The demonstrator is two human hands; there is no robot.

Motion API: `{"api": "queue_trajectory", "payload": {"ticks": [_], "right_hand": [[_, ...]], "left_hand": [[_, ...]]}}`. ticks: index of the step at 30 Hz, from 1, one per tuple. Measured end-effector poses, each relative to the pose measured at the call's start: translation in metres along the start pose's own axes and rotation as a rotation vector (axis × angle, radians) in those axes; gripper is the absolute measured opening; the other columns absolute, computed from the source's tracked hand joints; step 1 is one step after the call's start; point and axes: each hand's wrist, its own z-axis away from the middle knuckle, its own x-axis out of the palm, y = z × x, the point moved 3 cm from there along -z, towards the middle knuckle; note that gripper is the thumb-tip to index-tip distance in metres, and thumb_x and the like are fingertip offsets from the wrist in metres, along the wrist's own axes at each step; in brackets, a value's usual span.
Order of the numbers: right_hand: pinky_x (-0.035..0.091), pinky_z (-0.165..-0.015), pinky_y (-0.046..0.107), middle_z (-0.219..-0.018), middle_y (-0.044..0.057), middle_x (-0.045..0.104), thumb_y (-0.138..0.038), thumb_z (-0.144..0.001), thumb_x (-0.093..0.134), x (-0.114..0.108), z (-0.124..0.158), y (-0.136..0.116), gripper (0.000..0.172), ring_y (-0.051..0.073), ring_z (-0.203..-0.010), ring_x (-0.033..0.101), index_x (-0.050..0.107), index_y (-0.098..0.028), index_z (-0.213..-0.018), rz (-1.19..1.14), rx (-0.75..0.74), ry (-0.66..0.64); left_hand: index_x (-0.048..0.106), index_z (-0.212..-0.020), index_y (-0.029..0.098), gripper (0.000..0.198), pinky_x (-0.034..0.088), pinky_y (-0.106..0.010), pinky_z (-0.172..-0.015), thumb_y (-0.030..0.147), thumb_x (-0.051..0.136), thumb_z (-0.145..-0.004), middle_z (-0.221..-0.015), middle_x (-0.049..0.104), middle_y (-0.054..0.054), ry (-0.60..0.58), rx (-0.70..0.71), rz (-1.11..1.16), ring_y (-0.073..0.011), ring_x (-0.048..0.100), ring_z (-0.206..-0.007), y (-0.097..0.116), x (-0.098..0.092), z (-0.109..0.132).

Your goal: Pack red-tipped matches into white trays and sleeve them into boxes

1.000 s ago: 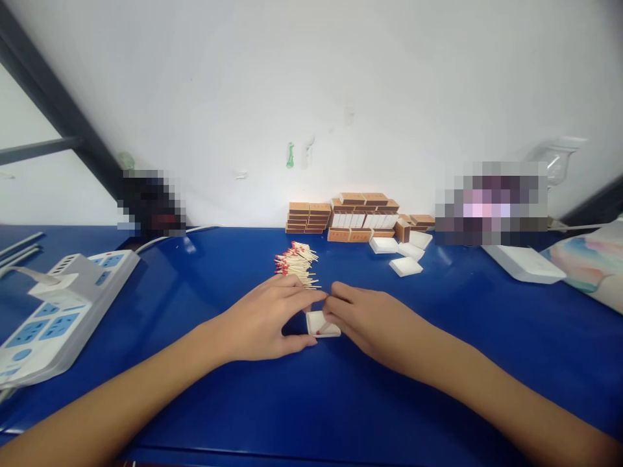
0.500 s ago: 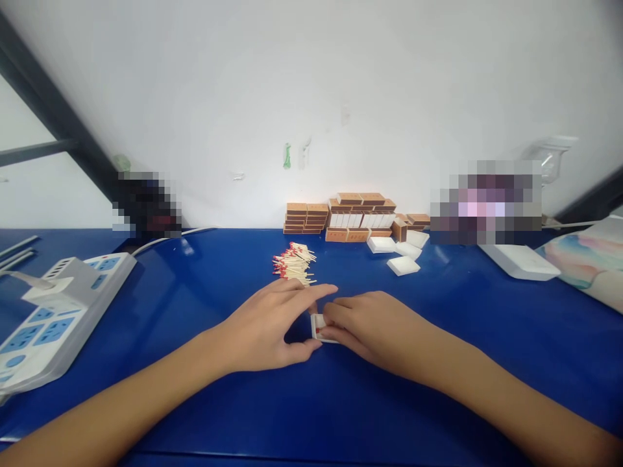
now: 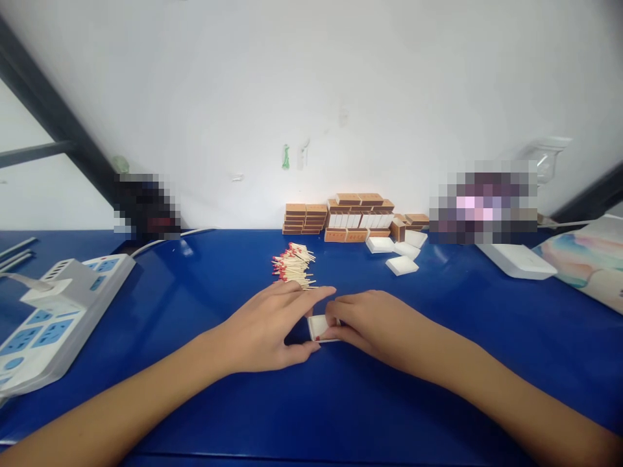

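While steadying a white tray point(image 3: 318, 325) on the blue tabletop point(image 3: 302, 415) with a spread left hand point(image 3: 272, 324), reaches inside with the curled right hand point(image 3: 367, 324), facing loose matches point(image 3: 294, 264) and matchboxes point(image 3: 359, 235) stacked by a white wall point(image 3: 219, 97). Cannot tell whether pinching anything there.

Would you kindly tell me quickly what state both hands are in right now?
Left hand: open, curved around the white matchbox tray, thumb at its near edge.
Right hand: pinched closed at the tray; whether it grips the match cannot be told.

No legible text anywhere.
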Motion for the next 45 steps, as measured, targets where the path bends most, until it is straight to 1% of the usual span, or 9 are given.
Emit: {"api": "queue_trajectory", "payload": {"ticks": [10, 20, 24, 29, 34, 37, 38, 41, 45], "right_hand": [[0.042, -0.063, 0.032, -0.093, 0.006, 0.077, -0.031, -0.1, 0.062, 0.004, -0.002, -0.006, 0.019, 0.022, -0.075, 0.072, 0.069, -0.017, -0.089, 0.145, 0.009, -0.024], [0.043, -0.065, 0.029, -0.093, 0.003, 0.077, -0.029, -0.098, 0.066, -0.004, -0.001, 0.0, 0.019, 0.019, -0.078, 0.072, 0.068, -0.018, -0.083, 0.019, 0.026, -0.072], [0.041, -0.065, 0.03, -0.092, 0.004, 0.076, -0.03, -0.1, 0.063, -0.004, 0.0, -0.001, 0.021, 0.019, -0.077, 0.07, 0.069, -0.018, -0.084, 0.026, 0.036, -0.081], [0.04, -0.065, 0.027, -0.09, 0.002, 0.075, -0.029, -0.102, 0.058, -0.003, 0.002, -0.003, 0.025, 0.016, -0.074, 0.067, 0.067, -0.019, -0.081, -0.091, -0.001, -0.058], [0.036, -0.062, 0.027, -0.078, 0.0, 0.068, -0.027, -0.101, 0.058, -0.009, -0.001, 0.004, 0.024, 0.013, -0.069, 0.06, 0.069, -0.019, -0.082, -0.132, -0.047, 0.081], [0.031, -0.057, 0.026, -0.065, -0.003, 0.057, -0.031, -0.098, 0.062, -0.012, -0.005, 0.011, 0.019, 0.012, -0.059, 0.051, 0.069, -0.019, -0.085, -0.146, 0.017, 0.143], [0.031, -0.056, 0.026, -0.063, -0.005, 0.054, -0.031, -0.097, 0.065, -0.012, -0.006, 0.013, 0.015, 0.011, -0.058, 0.049, 0.07, -0.019, -0.089, -0.16, 0.047, 0.142], [0.031, -0.056, 0.025, -0.063, -0.006, 0.053, -0.029, -0.094, 0.069, -0.006, -0.012, 0.019, 0.009, 0.011, -0.058, 0.048, 0.07, -0.021, -0.099, -0.193, 0.085, 0.115], [0.034, -0.06, 0.025, -0.068, -0.005, 0.053, -0.022, -0.096, 0.066, 0.004, -0.022, 0.024, 0.006, 0.011, -0.062, 0.048, 0.071, -0.02, -0.093, -0.206, 0.057, 0.205]], "left_hand": [[0.035, -0.154, 0.023, 0.071, 0.05, -0.048, -0.105, 0.038, 0.068, -0.092, -0.127, 0.065, -0.01, 0.012, 0.03, -0.037, -0.0278, 0.059, -0.118, 0.001, 0.005, 0.002], [0.031, -0.155, 0.022, 0.073, 0.049, -0.046, -0.105, 0.034, 0.067, -0.093, -0.127, 0.066, -0.01, 0.024, 0.075, -0.066, -0.027, 0.06, -0.117, 0.003, 0.006, 0.002], [0.033, -0.154, 0.023, 0.07, 0.048, -0.045, -0.107, 0.034, 0.066, -0.094, -0.131, 0.065, -0.009, 0.018, 0.058, -0.07, -0.0262, 0.059, -0.12, 0.003, 0.006, 0.003], [0.032, -0.155, 0.024, 0.069, 0.048, -0.045, -0.107, 0.037, 0.064, -0.095, -0.132, 0.064, -0.009, -0.014, 0.028, -0.043, -0.0266, 0.058, -0.12, 0.002, 0.007, 0.002], [0.037, -0.147, 0.021, 0.071, 0.052, -0.042, -0.099, 0.033, 0.071, -0.085, -0.119, 0.066, -0.008, -0.044, -0.029, 0.036, -0.0255, 0.063, -0.109, 0.011, 0.001, 0.003], [0.047, -0.132, 0.024, 0.057, 0.055, -0.042, -0.09, 0.034, 0.073, -0.082, -0.117, 0.066, -0.004, -0.076, -0.091, 0.022, -0.0251, 0.066, -0.104, 0.021, 0.0, 0.007], [0.049, -0.13, 0.024, 0.057, 0.056, -0.043, -0.088, 0.041, 0.075, -0.082, -0.118, 0.066, -0.004, -0.091, -0.106, 0.001, -0.0266, 0.066, -0.105, 0.025, 0.001, 0.009], [0.051, -0.128, 0.018, 0.064, 0.057, -0.047, -0.079, 0.065, 0.066, -0.087, -0.114, 0.067, -0.009, -0.104, -0.213, -0.141, -0.032, 0.068, -0.099, 0.029, 0.009, 0.012], [0.061, -0.109, 0.017, 0.042, 0.054, -0.041, -0.066, 0.056, 0.06, -0.094, -0.105, 0.066, -0.008, -0.147, -0.234, -0.26, -0.0294, 0.068, -0.087, 0.032, 0.02, 0.013]]}}
